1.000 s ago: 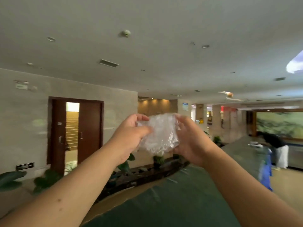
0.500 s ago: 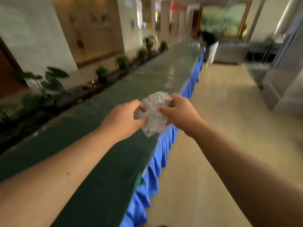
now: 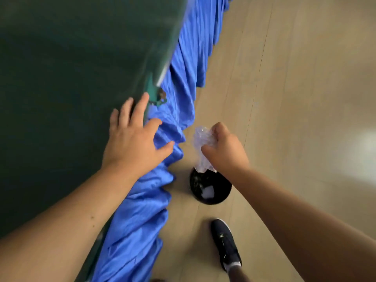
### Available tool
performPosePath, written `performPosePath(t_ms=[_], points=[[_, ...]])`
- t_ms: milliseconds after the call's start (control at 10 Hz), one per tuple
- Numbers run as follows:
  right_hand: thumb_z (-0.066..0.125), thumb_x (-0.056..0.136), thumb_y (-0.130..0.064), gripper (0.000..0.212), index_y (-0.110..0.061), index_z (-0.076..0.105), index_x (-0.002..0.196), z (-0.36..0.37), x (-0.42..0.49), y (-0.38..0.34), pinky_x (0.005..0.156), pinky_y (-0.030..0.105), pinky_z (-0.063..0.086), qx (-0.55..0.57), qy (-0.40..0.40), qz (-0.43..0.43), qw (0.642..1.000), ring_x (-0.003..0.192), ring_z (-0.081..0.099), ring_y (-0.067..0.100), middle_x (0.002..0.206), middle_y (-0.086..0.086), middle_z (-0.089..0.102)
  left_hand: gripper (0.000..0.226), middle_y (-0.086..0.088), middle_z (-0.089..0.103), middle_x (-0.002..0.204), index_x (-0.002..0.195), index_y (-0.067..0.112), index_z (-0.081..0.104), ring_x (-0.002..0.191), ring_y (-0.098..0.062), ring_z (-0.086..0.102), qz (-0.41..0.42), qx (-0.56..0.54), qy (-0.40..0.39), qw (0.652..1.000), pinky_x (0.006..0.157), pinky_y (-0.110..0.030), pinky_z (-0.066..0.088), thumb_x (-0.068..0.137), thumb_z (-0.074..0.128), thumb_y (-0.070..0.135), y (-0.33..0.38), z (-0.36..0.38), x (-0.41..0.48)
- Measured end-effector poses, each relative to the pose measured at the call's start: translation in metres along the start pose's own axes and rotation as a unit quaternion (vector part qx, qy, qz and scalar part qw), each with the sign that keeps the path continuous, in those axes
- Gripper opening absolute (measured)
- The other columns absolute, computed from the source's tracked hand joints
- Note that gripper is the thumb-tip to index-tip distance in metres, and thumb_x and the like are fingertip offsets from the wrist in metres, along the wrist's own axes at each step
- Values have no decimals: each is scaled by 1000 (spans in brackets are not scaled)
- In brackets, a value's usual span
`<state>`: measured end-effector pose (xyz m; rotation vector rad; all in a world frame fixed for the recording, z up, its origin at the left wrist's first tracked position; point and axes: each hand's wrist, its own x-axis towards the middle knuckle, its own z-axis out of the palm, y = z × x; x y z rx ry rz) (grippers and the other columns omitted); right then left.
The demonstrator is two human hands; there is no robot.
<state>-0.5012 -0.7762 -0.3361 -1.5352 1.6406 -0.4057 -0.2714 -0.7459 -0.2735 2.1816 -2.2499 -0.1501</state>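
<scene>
At the bottom of the view, closest to the person, one dark shoe (image 3: pixel 225 244) with a white edge stands on the floor (image 3: pixel 295 88). Both bare forearms reach forward from the lower corners.

A little further on, a round black bin (image 3: pixel 210 185) stands on the floor, just beside the blue cloth skirt (image 3: pixel 183 78) that hangs from the table edge. Inside the bin lies a small white piece (image 3: pixel 208 192); the other contents are too dark to tell.

The right hand (image 3: pixel 225 151) is above the bin, and its fingers and thumb are curled round a crumpled clear plastic wrap (image 3: pixel 200 143). The wrap sticks out from the hand upward and downward. Its lower end hangs over the far rim of the bin, and I cannot tell if it touches the rim.

The left hand (image 3: pixel 134 139) is released and grasps nothing. Its fingers are straight and spread, and they rest flat on the edge of the dark green tabletop (image 3: pixel 71 68), while the thumb lies over the top folds of the blue skirt. The two hands are apart, with the skirt folds between them.

Further away, the green tabletop and the pleated blue skirt run toward the top of the view, and the beige floor lies on the right side.
</scene>
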Motion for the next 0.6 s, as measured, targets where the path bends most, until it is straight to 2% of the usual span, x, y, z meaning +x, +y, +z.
performPosePath(t_ms=[100, 200, 300, 400, 500, 600], points=[[66, 84, -27, 29, -24, 44, 103, 60, 14, 74, 60, 38, 35, -77, -39, 40, 995, 79, 61, 40, 97, 8, 63, 67, -19, 33, 170, 118, 15, 73, 149, -49, 32, 13, -2, 53, 999, 117, -71, 25, 80, 60, 69, -3, 15, 4], [62, 95, -17, 29, -14, 50, 121, 105, 21, 126, 70, 40, 44, -139, -76, 119, 980, 99, 66, 44, 127, 17, 60, 65, -20, 36, 169, 118, 13, 72, 149, -49, 34, 20, -17, 77, 997, 117, -70, 27, 81, 60, 66, -6, 16, 3], [59, 99, -13, 41, -11, 48, 138, 135, 22, 156, 79, 45, 52, -179, -90, 162, 966, 112, 64, 45, 138, 18, 54, 66, -21, 35, 169, 118, 11, 73, 149, -51, 33, 22, -15, 81, 996, 118, -71, 26, 81, 60, 64, -6, 16, 1], [68, 100, -27, 55, -13, 43, 146, 152, 17, 168, 90, 50, 56, -192, -98, 176, 961, 118, 60, 43, 140, 17, 51, 64, -23, 37, 168, 116, 9, 73, 149, -53, 33, 31, -16, 90, 995, 117, -72, 27, 83, 60, 63, -7, 17, 1], [79, 92, -42, 83, -15, 33, 156, 156, 16, 170, 93, 48, 52, -196, -124, 188, 954, 124, 56, 42, 147, 16, 45, 64, -24, 41, 165, 120, 7, 70, 148, -53, 36, 39, -27, 110, 993, 116, -72, 29, 84, 61, 61, -11, 17, 2], [76, 91, -48, 90, -15, 28, 160, 143, 16, 156, 103, 49, 49, -193, -115, 160, 961, 134, 49, 42, 155, 15, 41, 60, -27, 55, 147, 122, 5, 66, 134, -50, 50, 37, -49, 154, 986, 113, -65, 38, 85, 67, 52, -11, 17, 3]])
